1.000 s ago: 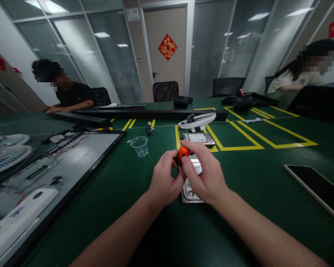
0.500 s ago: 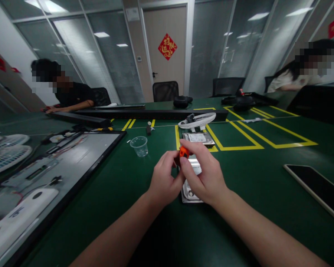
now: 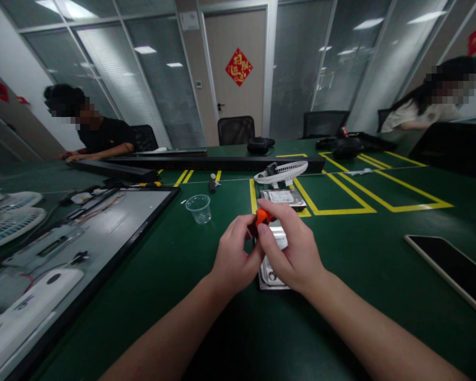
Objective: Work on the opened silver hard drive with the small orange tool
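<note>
In the head view, my right hand (image 3: 293, 243) pinches a small orange-and-black handle-like piece (image 3: 262, 216) between thumb and fingers. My left hand (image 3: 235, 253) is closed right against it, its fingertips meeting the right hand's; what they grip is partly hidden. Both hands are raised over a silver hard drive (image 3: 272, 279), which lies on the green table (image 3: 341, 328) and is half covered by the right hand. Behind the hands lies a second hard drive (image 3: 295, 199) with a white label. Left of it stands a clear plastic cup (image 3: 199, 209).
A large grey panel with a black frame (image 3: 143, 231) carries wires and a white device at left. White fan guards (image 3: 11, 227) lie beyond it; another guard (image 3: 287, 172) is at centre back. A phone-like slab (image 3: 452, 270) lies right. Two people sit across the table.
The orange piece has turned slightly between my fingers, showing less of its black part. Both hands have stayed in nearly the same place.
</note>
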Tool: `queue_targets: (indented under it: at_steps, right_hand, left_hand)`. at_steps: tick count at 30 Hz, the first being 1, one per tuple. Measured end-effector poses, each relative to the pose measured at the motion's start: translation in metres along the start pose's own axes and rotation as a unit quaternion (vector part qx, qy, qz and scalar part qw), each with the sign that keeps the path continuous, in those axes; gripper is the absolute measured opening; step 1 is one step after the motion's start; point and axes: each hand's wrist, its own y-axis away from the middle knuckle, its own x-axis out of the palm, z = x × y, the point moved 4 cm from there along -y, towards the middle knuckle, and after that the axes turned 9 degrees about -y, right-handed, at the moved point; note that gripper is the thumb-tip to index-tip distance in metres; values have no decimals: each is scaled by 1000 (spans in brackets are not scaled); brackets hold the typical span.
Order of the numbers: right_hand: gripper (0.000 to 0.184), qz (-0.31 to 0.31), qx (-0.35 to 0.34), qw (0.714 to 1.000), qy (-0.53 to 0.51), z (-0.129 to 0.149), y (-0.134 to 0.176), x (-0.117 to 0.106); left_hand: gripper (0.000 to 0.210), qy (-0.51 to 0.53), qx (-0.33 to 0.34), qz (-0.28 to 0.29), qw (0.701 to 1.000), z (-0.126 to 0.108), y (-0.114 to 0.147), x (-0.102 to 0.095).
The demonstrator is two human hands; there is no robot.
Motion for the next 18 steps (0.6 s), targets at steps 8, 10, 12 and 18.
queue_targets:
  at_steps: [8,10,12,18]
  right_hand:
    - [34,-14,5,1000,12,0,-2,0]
    - [32,-16,12,1000,15,0,-2,-1]
    - [32,-15,16,1000,12,0,-1,-1]
    - [38,2,4,1000,0,1,-1,-1]
  left_hand:
    - [34,-7,-5,-12,1000,1,1,0]
    - [35,-9,-6,-13,1000,1,1,-1]
    - [33,-9,-6,-10,1000,2,1,-1]
    - [23,10,-4,0,1000,-1,-1,-1]
